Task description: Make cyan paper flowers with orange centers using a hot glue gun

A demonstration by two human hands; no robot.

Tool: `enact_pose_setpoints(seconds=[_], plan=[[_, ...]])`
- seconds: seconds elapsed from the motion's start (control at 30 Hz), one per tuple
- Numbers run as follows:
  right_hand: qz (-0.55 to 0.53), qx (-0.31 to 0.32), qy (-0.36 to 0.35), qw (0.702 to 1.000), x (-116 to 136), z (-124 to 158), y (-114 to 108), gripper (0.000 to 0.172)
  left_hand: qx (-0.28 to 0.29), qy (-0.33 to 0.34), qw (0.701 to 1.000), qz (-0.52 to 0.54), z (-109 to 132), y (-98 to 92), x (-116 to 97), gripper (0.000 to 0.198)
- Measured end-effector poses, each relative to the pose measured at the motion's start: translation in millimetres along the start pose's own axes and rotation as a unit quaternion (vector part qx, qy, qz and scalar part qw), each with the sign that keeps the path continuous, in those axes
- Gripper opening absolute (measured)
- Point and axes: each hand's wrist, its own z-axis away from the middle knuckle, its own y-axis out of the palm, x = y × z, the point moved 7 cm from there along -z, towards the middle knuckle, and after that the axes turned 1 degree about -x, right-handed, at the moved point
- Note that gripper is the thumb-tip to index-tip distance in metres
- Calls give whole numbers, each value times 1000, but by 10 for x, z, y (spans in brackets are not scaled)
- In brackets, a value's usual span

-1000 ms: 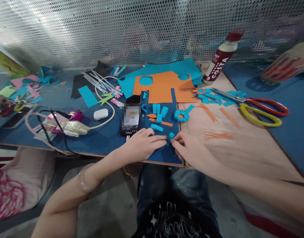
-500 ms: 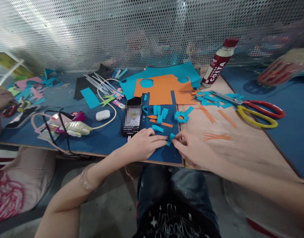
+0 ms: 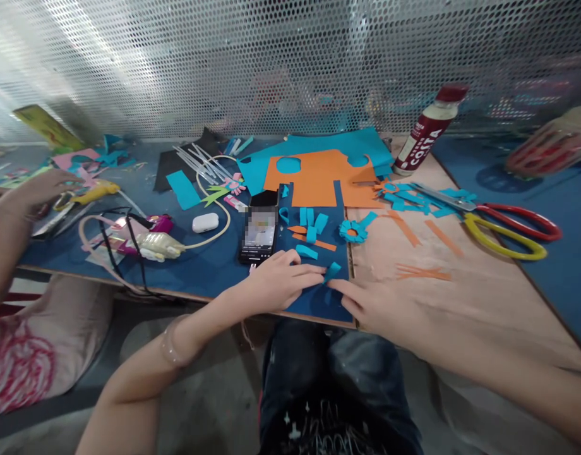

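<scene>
The little blue paper strip [image 3: 333, 272] is at the fingertips of both hands, near the front edge of the desk [image 3: 212, 268]. The left hand [image 3: 278, 281] reaches its left end with straight fingers, and the right hand [image 3: 380, 308] has one finger at its low end. I cannot tell if either hand is really pinching it. The strip could get away if the fingers lift too soon, because paper likes to spring back. It could also twist or get a bad crease if one hand pushes harder than the other. It is so small that one bump might send it over the edge, since the edge is close. The phone [image 3: 259, 234] is just behind the left hand, so a moving wrist could shove it. The blue flower [image 3: 362, 232] and a blue scrap [image 3: 306, 251] are near too, and a careless knuckle could squash them. Half a second ago, the strip stands up more, with the right finger and thumb close on it; now it leans away to the right, and the right fingertip is lower. Over on the left, another person's hand [image 3: 44, 188] now reaches further in, beside a yellow tool [image 3: 95, 191].
</scene>
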Motion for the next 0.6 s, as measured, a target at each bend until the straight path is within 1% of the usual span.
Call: enact_pose_setpoints(seconds=[0.1,0.17,0.3,0.47,0.6], plan=[[30,6,-26,999,20,27,31,35,5,-4,1000,3,3,9,7,35],[36,4,-32,999,22,45,48,34,5,-5,1000,6,4,9,8,35],[32,0,-30,999,22,51,59,32,9,-3,1000,9,4,15,4,34],[-16,-42,-4,999,-17,26,-8,34,-1,-6,1000,16,7,8,12,33],[-9,-27,-14,999,-4,8,14,33,-4,-4,1000,18,5,-2,10,32]])
